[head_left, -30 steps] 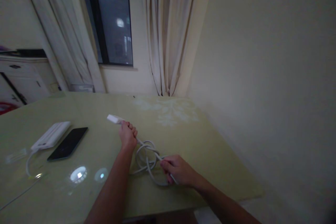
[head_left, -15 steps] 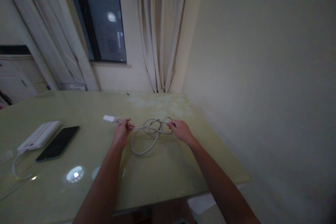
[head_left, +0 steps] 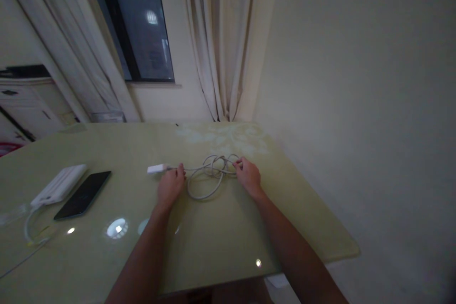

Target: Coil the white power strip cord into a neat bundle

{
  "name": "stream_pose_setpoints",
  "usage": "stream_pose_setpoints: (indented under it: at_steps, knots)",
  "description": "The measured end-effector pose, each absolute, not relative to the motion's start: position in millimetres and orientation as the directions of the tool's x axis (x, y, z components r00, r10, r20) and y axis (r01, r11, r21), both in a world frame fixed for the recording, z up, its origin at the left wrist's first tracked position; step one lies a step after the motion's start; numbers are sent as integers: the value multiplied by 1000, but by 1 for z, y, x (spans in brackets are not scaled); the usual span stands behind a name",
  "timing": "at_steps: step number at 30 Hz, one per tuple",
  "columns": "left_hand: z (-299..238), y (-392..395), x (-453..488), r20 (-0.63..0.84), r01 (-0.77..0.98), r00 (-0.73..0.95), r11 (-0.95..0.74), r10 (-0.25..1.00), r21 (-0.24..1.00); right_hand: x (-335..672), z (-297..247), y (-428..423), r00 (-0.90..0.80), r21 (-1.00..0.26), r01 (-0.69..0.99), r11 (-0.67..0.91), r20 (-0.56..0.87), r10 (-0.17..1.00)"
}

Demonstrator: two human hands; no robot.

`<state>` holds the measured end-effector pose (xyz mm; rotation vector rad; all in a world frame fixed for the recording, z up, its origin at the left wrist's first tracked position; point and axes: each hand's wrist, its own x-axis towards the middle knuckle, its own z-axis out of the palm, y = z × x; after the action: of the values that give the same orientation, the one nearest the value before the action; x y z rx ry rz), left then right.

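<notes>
A white rectangular plastic connector (head_left: pixel 157 169) is beside the left grip (head_left: pixel 171 187), which pinches the thin grey cable (head_left: pixel 200 198). Its loops cross loosely over the glossy pale-green surface (head_left: pixel 213 242) — neither straightened nor neatly coiled — until the right grip (head_left: pixel 249 176), pinching it too.

- Your left forearm (head_left: pixel 147 247) slants up and inward, ending in your left hand (head_left: pixel 171 185), back upward, fingers curled.
- Your right forearm (head_left: pixel 292 242) mirrors it; your right hand (head_left: pixel 248 177) is closed in a pinch.
</notes>
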<state>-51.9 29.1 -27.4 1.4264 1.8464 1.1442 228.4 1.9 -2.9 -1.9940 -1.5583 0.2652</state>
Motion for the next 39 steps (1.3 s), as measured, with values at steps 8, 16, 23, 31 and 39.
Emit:
stream_pose_setpoints:
  at_steps: [8, 16, 23, 31, 39]
  knots:
    - [-32, 5, -31, 232, 715, 272, -357, 934, 601, 244, -6, 4, 234, -642, 767, 2, 282, 931]
    - [-33, 21, -39, 373, 768, 242, -412, 896, 490, 250, -20, 19, 245, -714, 685, 146, 415, 876]
    - [-32, 13, -25, 445, 746, 280, -485, 850, 457, 252, -32, 28, 251, -718, 675, 166, 436, 864]
    - [-36, 12, -16, 468, 738, 255, -482, 846, 471, 256, -41, 34, 260, -754, 647, 112, 357, 897]
    - [-39, 14, -11, 472, 736, 271, -496, 839, 460, 253, -43, 35, 230, -761, 642, 95, 309, 923]
